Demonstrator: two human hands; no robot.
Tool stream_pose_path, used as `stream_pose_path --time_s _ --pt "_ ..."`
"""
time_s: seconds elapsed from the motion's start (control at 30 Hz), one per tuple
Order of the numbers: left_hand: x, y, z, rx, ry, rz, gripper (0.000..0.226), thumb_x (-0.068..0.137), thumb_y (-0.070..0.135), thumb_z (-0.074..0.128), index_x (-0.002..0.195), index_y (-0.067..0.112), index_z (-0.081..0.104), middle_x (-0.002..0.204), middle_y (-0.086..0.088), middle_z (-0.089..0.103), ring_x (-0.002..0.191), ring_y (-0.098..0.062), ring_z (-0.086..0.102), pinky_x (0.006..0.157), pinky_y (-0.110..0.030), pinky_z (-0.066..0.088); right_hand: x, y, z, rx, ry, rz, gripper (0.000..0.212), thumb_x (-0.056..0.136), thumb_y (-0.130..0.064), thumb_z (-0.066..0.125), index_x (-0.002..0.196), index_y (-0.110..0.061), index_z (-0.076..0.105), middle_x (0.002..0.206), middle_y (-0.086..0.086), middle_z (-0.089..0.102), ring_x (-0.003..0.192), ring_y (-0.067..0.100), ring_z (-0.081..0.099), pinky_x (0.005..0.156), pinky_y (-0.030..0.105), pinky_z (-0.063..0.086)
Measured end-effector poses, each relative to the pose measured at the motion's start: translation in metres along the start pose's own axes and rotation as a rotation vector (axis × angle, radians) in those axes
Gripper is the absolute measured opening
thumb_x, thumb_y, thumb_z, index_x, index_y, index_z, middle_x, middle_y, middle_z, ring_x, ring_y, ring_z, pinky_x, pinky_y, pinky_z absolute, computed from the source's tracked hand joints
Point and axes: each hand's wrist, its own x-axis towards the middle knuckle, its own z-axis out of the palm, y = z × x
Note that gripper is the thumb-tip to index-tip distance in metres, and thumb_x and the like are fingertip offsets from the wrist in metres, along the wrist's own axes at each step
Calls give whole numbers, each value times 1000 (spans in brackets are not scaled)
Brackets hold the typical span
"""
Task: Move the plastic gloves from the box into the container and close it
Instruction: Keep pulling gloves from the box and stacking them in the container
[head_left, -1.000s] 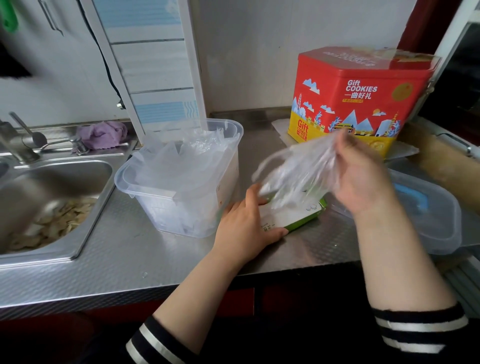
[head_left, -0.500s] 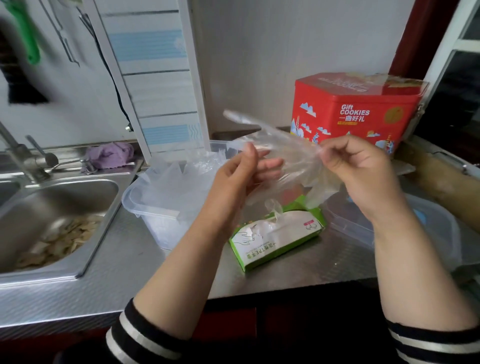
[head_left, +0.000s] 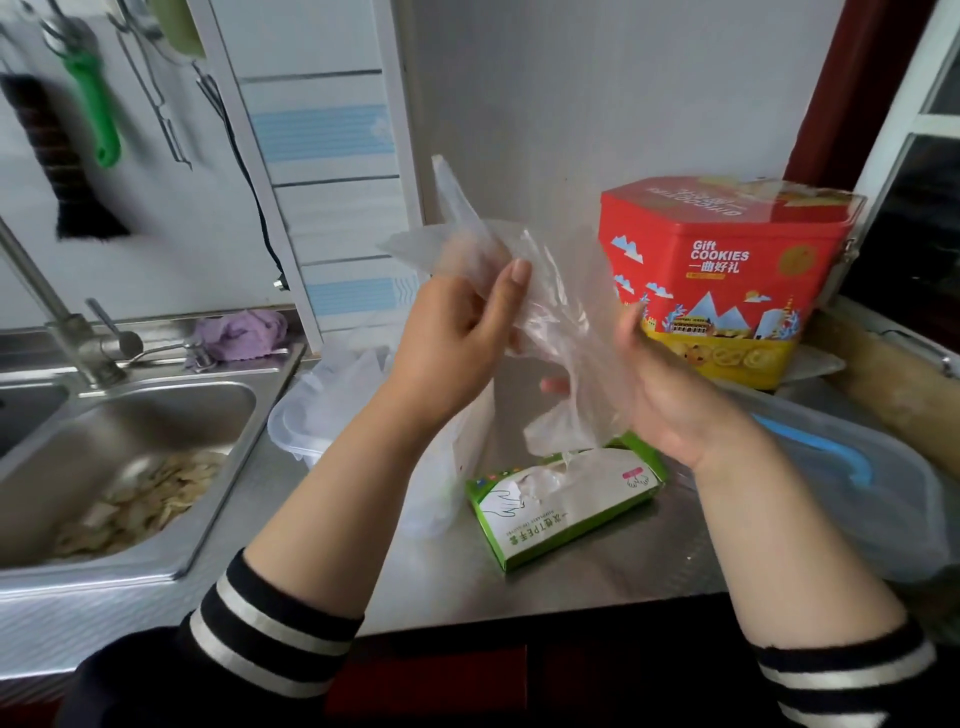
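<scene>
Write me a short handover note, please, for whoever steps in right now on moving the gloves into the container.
Left hand pinches the clear plastic gloves, held up above the counter.
Right hand holds the same bunch from the other side; its grip is partly veiled by plastic.
Glove box lies open on the counter, more gloves showing in its slot.
Container sits behind the left arm, already holding gloves, lid off.
Lid lies to the right.
Left: drop this bunch in, empty the box, close the lid.

Red tin (head_left: 727, 280) reads "Gift COOKIES"; green box's (head_left: 566, 512) print illegible.
</scene>
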Motion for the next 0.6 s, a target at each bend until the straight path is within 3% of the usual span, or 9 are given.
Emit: stream_pose_path --time_s 0.03,0.1,0.13,0.2,0.3,0.47,0.53,0.6 --pt "2 0 -2 64 8 4 52 87 58 43 66 10 44 53 -21 50 48 -33 53 53 -52 45 1 0 5 65 -72 37 87 63 -65 73 132 -16 57 133 10 59 120 24 58 103 49 45" --pt "4 1 -7 165 70 -9 56 86 61 46 69 8 49 62 -26 52 57 -38 50 57 -52 44 5 -2 14 144 -15 72 54 69 -40 78 111 -8 67 98 11 72 85 19 69 77 35 57" --pt "5 0 -11 187 105 -38 53 85 61 52 75 8 52 63 -19 56 58 -32 53 59 -47 45 9 -4 18 168 69 63 35 75 -29 73 102 -8 67 84 6 72 72 14 68 65 28 57" --pt "7 -5 -23 166 101 -118 38 82 55 67 86 22 48 54 3 57 55 -14 58 55 -28 44 18 -9 21 208 230 23 10 89 -15 59 96 -11 65 75 1 71 63 10 66 55 23 55" --pt "4 -13 -44 147 67 -213 39 80 42 73 103 26 46 49 7 47 50 -3 56 54 -19 39 34 -18 21 228 342 -29 15 97 -15 53 85 -16 63 58 -4 63 45 6 55 44 18 47" --pt "-4 -26 -79 271 203 -249 38 83 35 74 111 26 49 44 9 44 51 -4 61 57 -29 41 77 -18 33 -228 502 -112 15 99 -23 54 89 -19 63 55 -6 61 37 3 40 39 16 36" --pt "-10 -29 -91 447 253 -242 35 85 39 70 111 27 50 51 7 49 59 -15 64 58 -34 43 99 -15 42 -437 510 -148 19 100 -24 50 91 -15 64 57 -3 61 37 4 43 43 20 38" --pt "-15 -30 -99 629 263 -254 32 87 42 65 113 27 52 59 5 55 66 -22 60 58 -35 40 120 -11 52 -655 477 -171 21 98 -27 52 88 -14 66 58 -4 61 49 10 53 57 25 45"
